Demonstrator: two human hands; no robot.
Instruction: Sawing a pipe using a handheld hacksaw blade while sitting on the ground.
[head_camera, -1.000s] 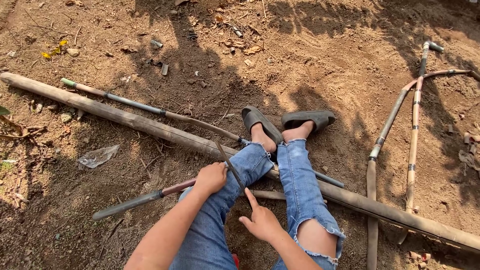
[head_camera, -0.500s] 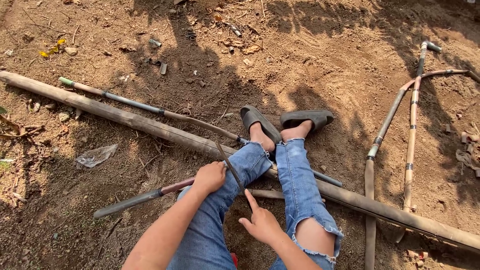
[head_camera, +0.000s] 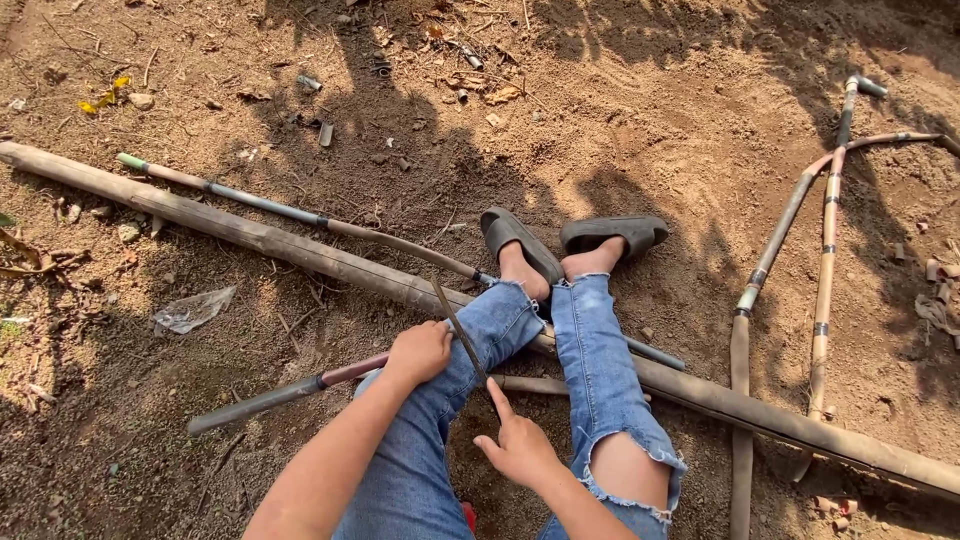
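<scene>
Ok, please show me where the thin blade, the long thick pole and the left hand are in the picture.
thin blade (head_camera: 455, 320), head view, the point lies mid-length on the dark strip.
long thick pole (head_camera: 250, 235), head view, on its bare left stretch.
left hand (head_camera: 420, 352), head view, on the back of the hand.

Long pole (head_camera: 300, 250) cut off right.

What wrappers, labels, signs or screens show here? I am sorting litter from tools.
Clear plastic wrapper: crumpled, see-through, flat on the dirt left of the left hand, just below the long pole.
No labels, signs or screens show.
</scene>
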